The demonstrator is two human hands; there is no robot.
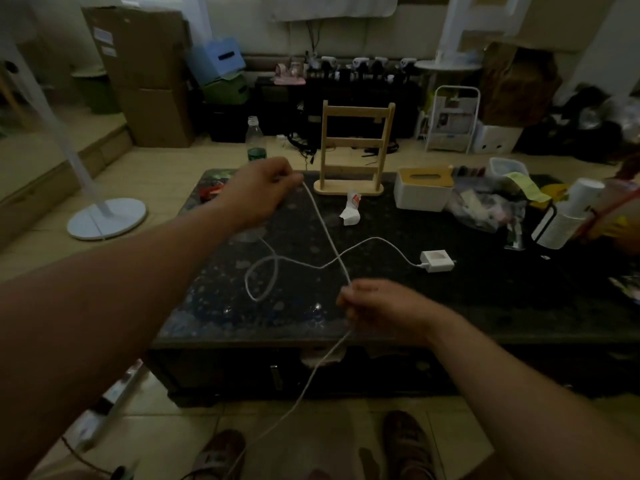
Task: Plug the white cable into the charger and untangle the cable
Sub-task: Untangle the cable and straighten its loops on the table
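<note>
Pinching the white cable [325, 233] taut above the desk [485, 306], the left hand [258, 194] and right hand [384, 306] grip it, its end plugged into the charger [437, 260].

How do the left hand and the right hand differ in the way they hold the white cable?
The left hand is raised and far out over the table; the right hand is lower, near the table's front edge. From the left hand the white cable runs taut to the right hand; below the right hand it hangs loose toward the floor. Both pinch the cable.
</note>
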